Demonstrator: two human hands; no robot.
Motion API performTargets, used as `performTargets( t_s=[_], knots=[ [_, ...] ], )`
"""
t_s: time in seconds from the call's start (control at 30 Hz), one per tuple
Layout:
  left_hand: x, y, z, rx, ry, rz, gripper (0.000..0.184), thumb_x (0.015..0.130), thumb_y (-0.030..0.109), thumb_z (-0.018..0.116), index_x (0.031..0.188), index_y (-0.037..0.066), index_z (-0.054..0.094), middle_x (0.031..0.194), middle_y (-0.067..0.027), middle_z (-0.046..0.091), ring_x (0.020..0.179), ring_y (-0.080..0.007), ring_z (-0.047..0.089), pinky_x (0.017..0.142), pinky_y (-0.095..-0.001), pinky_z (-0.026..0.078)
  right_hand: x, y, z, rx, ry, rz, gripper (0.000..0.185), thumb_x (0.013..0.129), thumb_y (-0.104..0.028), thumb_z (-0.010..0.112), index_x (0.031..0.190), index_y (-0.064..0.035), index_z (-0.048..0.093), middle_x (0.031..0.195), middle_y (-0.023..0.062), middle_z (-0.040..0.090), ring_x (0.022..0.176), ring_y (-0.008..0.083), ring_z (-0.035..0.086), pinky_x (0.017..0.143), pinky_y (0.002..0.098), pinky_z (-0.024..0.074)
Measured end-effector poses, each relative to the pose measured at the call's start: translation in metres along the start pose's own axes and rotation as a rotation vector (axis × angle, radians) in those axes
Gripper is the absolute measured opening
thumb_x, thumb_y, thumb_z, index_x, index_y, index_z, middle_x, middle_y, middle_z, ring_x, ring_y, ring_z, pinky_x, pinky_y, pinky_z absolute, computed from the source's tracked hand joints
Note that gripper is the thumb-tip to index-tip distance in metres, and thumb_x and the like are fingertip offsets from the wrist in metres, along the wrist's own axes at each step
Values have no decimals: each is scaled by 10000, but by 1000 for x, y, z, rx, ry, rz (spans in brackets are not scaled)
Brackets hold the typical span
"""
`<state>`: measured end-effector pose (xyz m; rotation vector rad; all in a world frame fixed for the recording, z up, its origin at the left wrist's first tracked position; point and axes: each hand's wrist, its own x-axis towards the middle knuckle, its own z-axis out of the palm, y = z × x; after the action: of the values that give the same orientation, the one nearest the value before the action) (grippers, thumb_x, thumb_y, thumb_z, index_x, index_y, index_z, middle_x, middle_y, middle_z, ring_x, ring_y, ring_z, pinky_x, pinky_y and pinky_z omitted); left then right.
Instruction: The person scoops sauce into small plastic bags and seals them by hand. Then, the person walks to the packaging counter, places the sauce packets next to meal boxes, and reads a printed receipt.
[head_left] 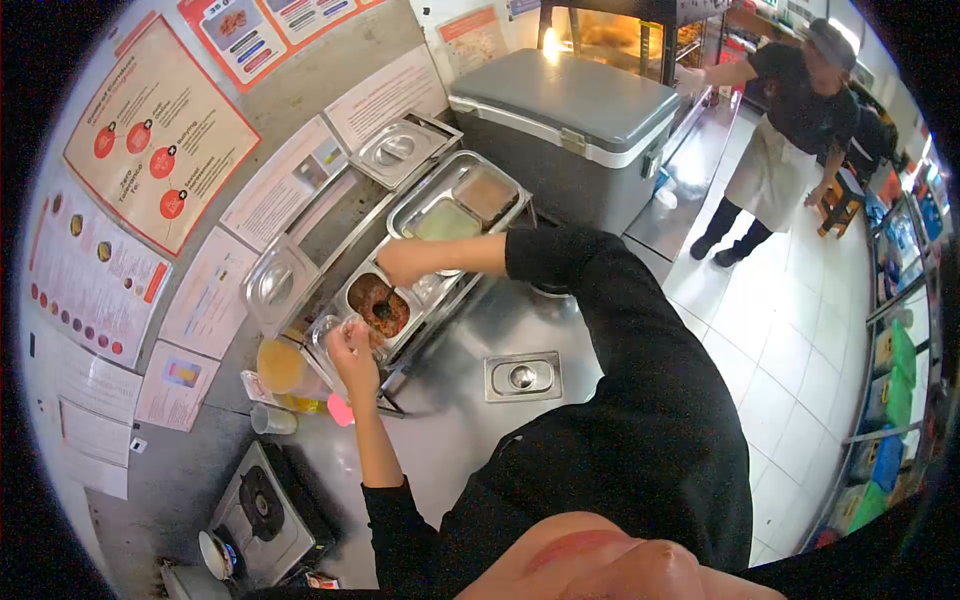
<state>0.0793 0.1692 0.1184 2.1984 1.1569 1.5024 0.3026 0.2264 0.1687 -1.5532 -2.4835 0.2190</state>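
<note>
My right hand (402, 262) is closed over a metal insert pan (351, 296) of chunky red-brown food (372, 294). A dark spoon (384, 310) rests in that food, its handle running up toward my right fist, where the grip is mostly hidden. My left hand (352, 352) is closed at the near end of the same pan. Its fingers hold what looks like a clear plastic tub (324, 334), partly covered by the hand. Beyond my right hand are pans of a pale green food (447, 222) and a pinkish-brown food (486, 194).
Steel lids (280, 285) lean behind the pan rack, and a small lid (523, 377) lies on the steel counter. A yellowish container (281, 366), a clear cup (273, 419) and a gas stove (262, 500) stand left. A grey cooler (565, 110) stands right; a co-worker (790, 130) is beyond.
</note>
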Motion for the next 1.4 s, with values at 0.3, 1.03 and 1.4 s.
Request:
performTargets(
  t_s=[0.3,1.03,1.4],
  knots=[
    [-59,43,-1,-368,100,-463,273,840,233,672,972,23,559,808,-28,577,624,-95,542,558,-228,462,-83,-78,44,256,569,-128,100,719,-180,623,768,-99,656,820,78,598,895,270,561,731,435,443],
    [-134,92,21,-928,12,-898,321,959,262,451,1156,41,575,1027,-44,618,863,-121,571,708,-265,466,-181,-88,93,2054,-121,469,215,847,-162,644,1035,-59,624,904,10,648,749,85,580,632,217,456],
    [-139,77,16,-1408,156,-961,314,895,85,558,1207,68,525,950,-39,639,813,-102,594,661,-215,474,-176,-102,87,2173,-108,373,122,871,-145,596,966,-70,598,840,18,623,750,108,586,635,245,454]
  ],
)
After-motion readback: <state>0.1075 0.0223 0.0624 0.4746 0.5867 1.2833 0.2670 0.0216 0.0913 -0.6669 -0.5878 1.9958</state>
